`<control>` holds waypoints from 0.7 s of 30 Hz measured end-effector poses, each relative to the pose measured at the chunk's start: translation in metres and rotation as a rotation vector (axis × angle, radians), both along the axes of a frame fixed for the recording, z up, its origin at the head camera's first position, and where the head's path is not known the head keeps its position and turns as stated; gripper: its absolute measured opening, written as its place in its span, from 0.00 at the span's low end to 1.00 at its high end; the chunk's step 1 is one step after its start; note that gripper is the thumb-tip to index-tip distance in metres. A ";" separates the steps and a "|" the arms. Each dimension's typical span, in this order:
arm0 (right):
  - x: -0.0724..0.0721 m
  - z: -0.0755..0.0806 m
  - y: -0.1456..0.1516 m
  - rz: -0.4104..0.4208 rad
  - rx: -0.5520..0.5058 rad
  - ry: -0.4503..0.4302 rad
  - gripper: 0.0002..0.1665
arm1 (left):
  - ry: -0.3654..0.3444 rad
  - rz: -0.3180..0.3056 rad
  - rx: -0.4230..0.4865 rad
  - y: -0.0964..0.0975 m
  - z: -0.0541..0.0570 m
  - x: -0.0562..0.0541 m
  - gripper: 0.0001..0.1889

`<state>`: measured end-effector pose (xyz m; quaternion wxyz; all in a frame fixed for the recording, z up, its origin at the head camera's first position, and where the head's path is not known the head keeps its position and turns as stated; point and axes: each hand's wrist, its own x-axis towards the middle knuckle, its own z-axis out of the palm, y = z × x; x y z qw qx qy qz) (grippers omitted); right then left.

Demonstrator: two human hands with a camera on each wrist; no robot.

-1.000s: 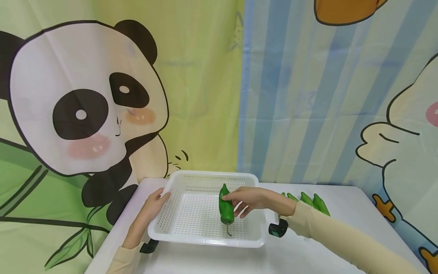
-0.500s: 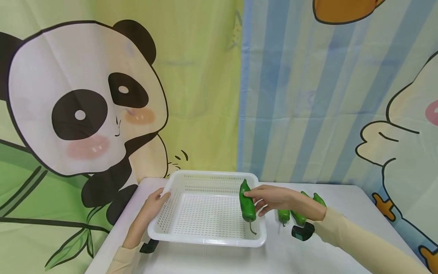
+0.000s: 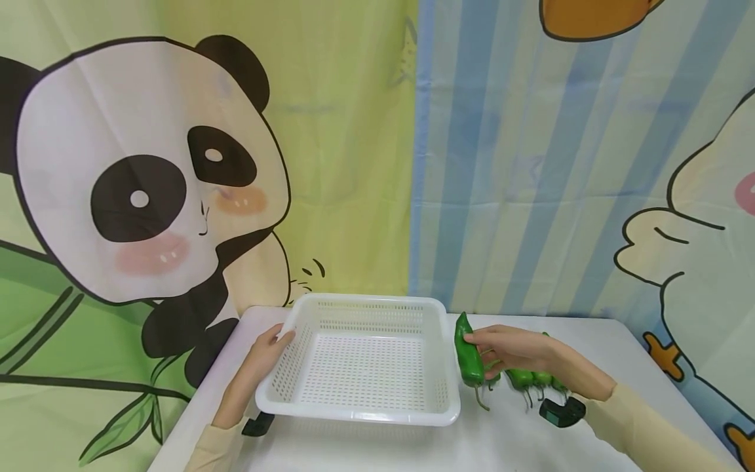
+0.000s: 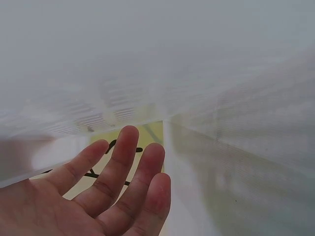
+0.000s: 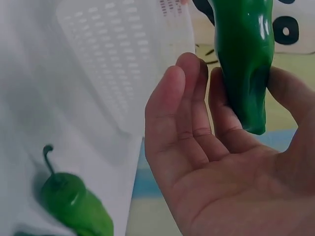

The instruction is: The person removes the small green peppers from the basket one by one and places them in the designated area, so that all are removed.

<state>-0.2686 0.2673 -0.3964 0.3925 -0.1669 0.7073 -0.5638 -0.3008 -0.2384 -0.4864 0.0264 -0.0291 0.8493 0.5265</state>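
Note:
My left hand (image 3: 263, 357) grips the left side of a white perforated plastic basket (image 3: 354, 416), thumb over the rim. In the left wrist view the fingers (image 4: 123, 147) extend beneath the basket's wall. My right hand (image 3: 519, 346) pinches a long green pepper (image 3: 468, 354) between thumb and index finger, just beyond the basket's right rim. The pepper's stem points down toward me. Seen from the right wrist, the other fingers (image 5: 167, 108) are free of the pepper. No pepper shows inside the basket.
Several more green peppers (image 3: 520, 378) lie on the white table (image 3: 501, 432), partly hidden behind my right hand and forearm. A patterned curtain with a panda (image 3: 147, 170) hangs behind the table's far edge.
My right hand has carried the pepper rightward, from over the basket to past its right rim. More of the peppers' stem ends now show. The left hand and basket have stayed put.

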 end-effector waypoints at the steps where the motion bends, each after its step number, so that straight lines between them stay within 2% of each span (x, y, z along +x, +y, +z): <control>1: 0.001 -0.002 0.006 -0.007 -0.006 -0.005 0.21 | 0.000 -0.001 -0.002 0.000 0.000 0.000 0.27; 8: 0.015 -0.019 0.043 -0.125 0.075 0.019 0.23 | 0.000 -0.001 0.001 0.000 -0.001 0.000 0.26; 16: 0.034 -0.028 0.085 -0.164 0.123 0.042 0.20 | -0.003 -0.009 0.011 -0.001 0.001 0.001 0.27; 19: 0.040 -0.028 0.100 -0.201 0.173 0.043 0.25 | -0.004 -0.012 0.001 -0.001 0.001 0.001 0.27; 21: 0.045 -0.027 0.110 -0.232 0.221 0.052 0.33 | -0.006 -0.005 0.002 -0.001 0.001 0.000 0.27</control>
